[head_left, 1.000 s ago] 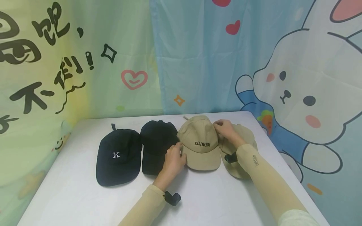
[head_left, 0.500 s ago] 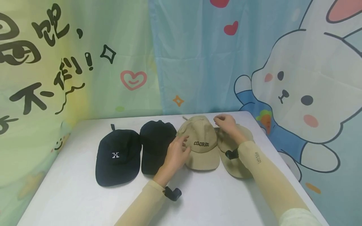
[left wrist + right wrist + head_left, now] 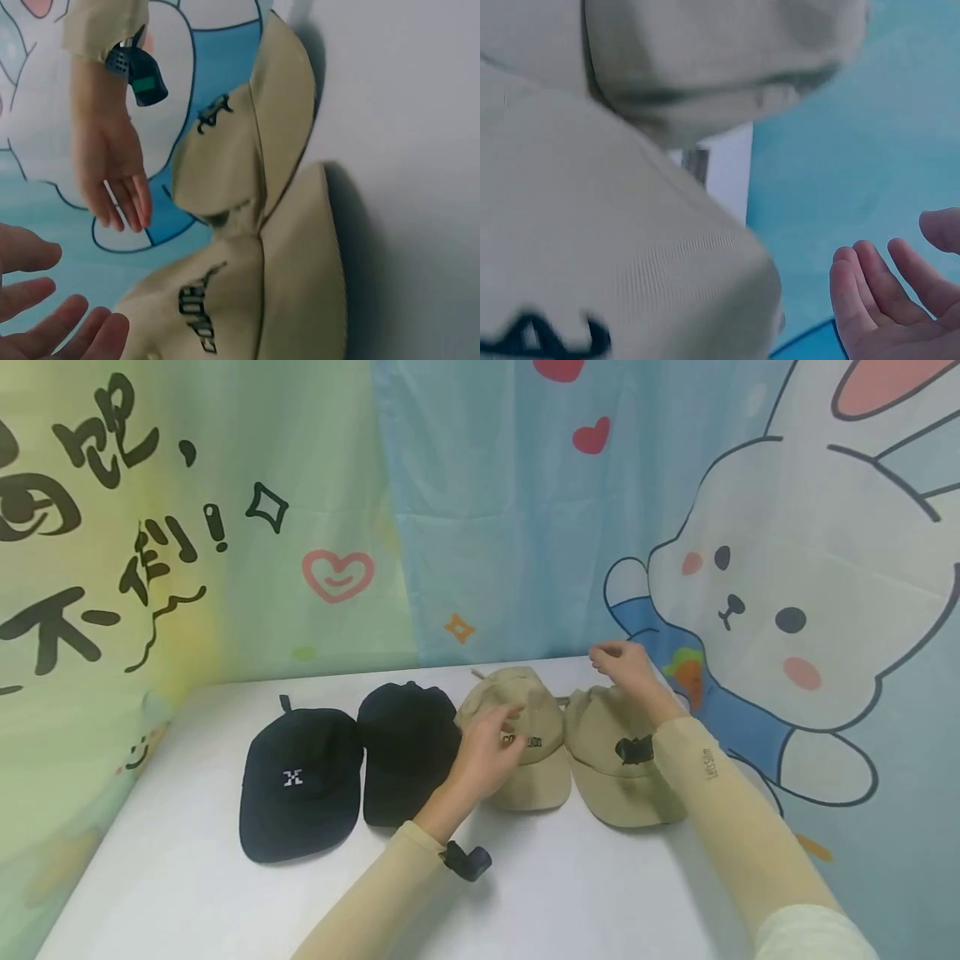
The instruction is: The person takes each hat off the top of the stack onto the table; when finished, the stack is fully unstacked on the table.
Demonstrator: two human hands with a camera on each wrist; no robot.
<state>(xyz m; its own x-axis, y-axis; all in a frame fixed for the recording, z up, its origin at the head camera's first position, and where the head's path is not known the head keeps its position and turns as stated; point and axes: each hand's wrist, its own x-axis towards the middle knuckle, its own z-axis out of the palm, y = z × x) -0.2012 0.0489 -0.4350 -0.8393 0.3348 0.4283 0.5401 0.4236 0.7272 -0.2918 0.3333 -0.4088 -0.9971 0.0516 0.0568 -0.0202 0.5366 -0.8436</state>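
Observation:
Four baseball caps would be too exact a tally, so: several baseball caps lie in a row on the table. My left hand (image 3: 483, 756) hovers in front of the beige COLORADO cap (image 3: 534, 787), hiding part of its lettering. In the left wrist view its fingers are spread and hold nothing. My right hand (image 3: 628, 670) is raised over the back of the beige cap (image 3: 626, 797) at the right end. The right wrist view shows that hand apart from the caps, fingers relaxed, nothing between them. Dark lettering on the right-end cap is partly visible in the left wrist view.
A black cap (image 3: 408, 735) lies left of the COLORADO cap, and a dark cap with a white emblem (image 3: 300, 810) lies at the left end. The white table (image 3: 180, 893) ends at a printed curtain (image 3: 487, 527) behind.
My right hand has risen from between the two beige caps and moved right. My left hand has let go of the COLORADO cap's side and lifted. The head view has shifted slightly.

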